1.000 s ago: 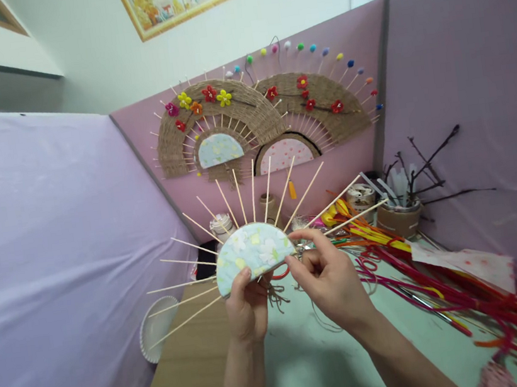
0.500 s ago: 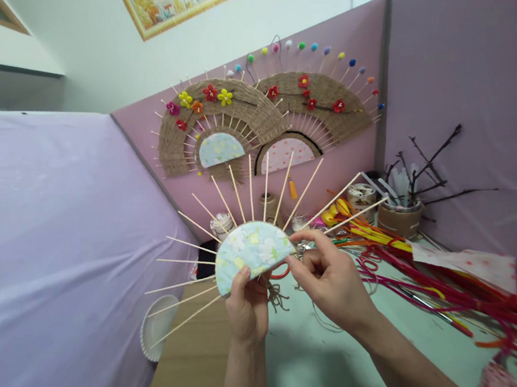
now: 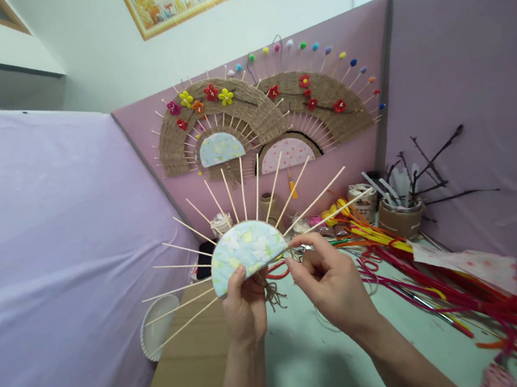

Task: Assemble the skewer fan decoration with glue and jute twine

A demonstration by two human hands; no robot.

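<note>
A half-circle panel (image 3: 249, 252) in pale blue floral cloth is held up at the centre, tilted up to the right. Several thin wooden sticks (image 3: 258, 187) fan out from its curved edge. My left hand (image 3: 244, 303) grips its lower edge, thumb in front and fingers behind. My right hand (image 3: 331, 279) is at the panel's right corner, index fingertip against it and thumb tip just below. Its other fingers curl inward, and what they may hold is hidden. Frayed brown twine (image 3: 276, 295) hangs below the panel, beside red-handled scissors (image 3: 278, 271) partly covered by the hands.
Two woven fans with flowers (image 3: 223, 106) hang on the pink partition behind. Red and orange fuzzy stems (image 3: 482, 303) spread over the right of the table. A jar with twigs (image 3: 402, 216) stands at the back right. A white dish (image 3: 160, 330) lies at left.
The panel with its sticks has shifted slightly left and tilted a little more in my left hand. My right hand has stayed nearly in place, so its thumb now sits below the corner.
</note>
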